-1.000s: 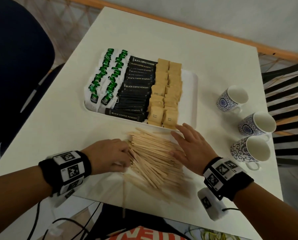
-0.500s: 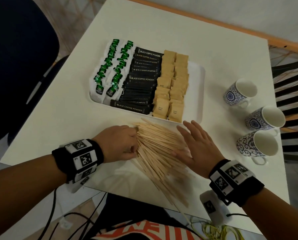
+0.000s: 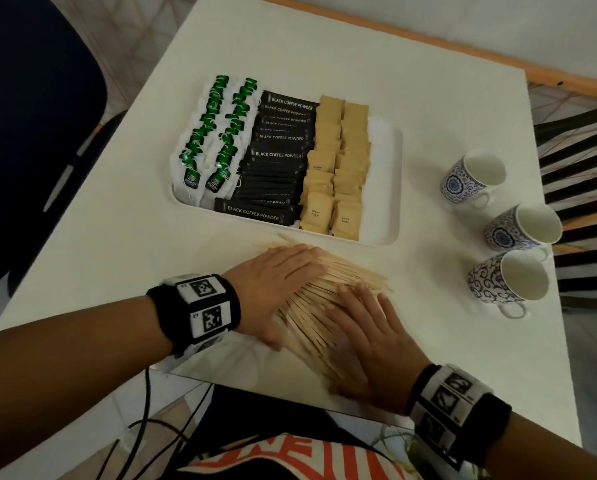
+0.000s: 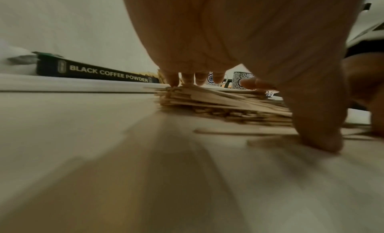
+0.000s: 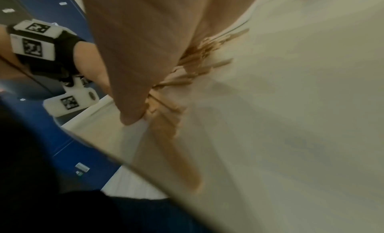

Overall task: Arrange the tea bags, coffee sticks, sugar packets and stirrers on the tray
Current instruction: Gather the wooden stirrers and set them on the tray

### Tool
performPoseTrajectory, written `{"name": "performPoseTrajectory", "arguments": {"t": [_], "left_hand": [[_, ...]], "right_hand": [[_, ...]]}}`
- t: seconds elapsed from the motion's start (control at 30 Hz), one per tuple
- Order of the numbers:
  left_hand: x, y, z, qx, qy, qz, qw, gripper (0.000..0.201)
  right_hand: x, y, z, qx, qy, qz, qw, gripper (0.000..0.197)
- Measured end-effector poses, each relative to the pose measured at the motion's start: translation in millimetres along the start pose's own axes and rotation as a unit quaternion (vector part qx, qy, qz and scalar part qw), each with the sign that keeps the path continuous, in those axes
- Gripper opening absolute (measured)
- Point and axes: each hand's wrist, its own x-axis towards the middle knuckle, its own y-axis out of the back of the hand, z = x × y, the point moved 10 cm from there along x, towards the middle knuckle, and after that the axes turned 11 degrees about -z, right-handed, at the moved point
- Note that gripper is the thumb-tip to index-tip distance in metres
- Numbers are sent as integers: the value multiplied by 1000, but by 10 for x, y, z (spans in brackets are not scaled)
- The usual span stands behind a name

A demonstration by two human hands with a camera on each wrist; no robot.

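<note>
While a dark blue chair (image 3: pixel 30 140) stands off the left edge of the square white table (image 3: pixel 359 64), a shallow white rectangular tray (image 3: pixel 385 181) sits near the table's middle and serves as the landmark. Filling the tray's left side are two rows of green-tagged white tea bags (image 3: pixel 217 140); beside them lie the black coffee sticks (image 3: pixel 276 157) printed "BLACK COFFEE POWDER", then two rows of tan paper sugar packets (image 3: pixel 338 168). Only a bare strip remains along the tray's right rim.

Just in front of the tray's near rim, on the tabletop and not on the tray, lies a fanned heap of pale wooden stirrers (image 3: pixel 331 278). The left hand (image 3: pixel 272 282) lies flat across the heap's left part, fingers straight and close together, thumb down at the heap's near side; the left wrist view shows fingertips (image 4: pixel 172 78) touching the top sticks. The right hand (image 3: pixel 369 344) presses flat on the heap's near-right part, fingers extended and slightly spread, gripping nothing. The heap's near end reaches close to the table's front edge, seen in the right wrist view beside the thumb.

Right of the tray, well apart from it, three blue-patterned white cups (image 3: pixel 518 226) line the table's right edge, with open tabletop between cups and stirrers.
</note>
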Motion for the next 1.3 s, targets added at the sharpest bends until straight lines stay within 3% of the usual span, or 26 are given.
{"name": "performPoseTrajectory", "arguments": {"t": [0.07,0.33,0.43,0.57,0.67,0.77,0.93,1.2,1.3], "left_hand": [[25,-11,-37,-9,19,6,1000,127],[52,92,-96,-42,57,24,997,124],[74,74,-159,-77,68,14,995,119],[78,210,-194,-101,69,48,991,104],[8,316,-214,-101,69,60,991,112],[-188,292,-377,-147,101,46,983,125],[-503,-66,-659,-274,172,-3,946,134],[-354,-54,-401,-363,112,5,925,123],[-352,94,-421,-343,105,56,932,107]], "right_hand": [[54,82,142,4,-20,9,1000,96],[305,185,586,104,-70,-22,992,114],[375,209,571,125,-59,-1,990,111],[444,317,539,142,-58,22,988,101],[364,386,559,140,-57,33,988,103],[117,320,788,178,-106,26,978,107],[-213,25,945,236,-154,27,959,108],[196,138,496,232,-55,4,971,104],[228,285,501,205,-60,34,976,106]]}}
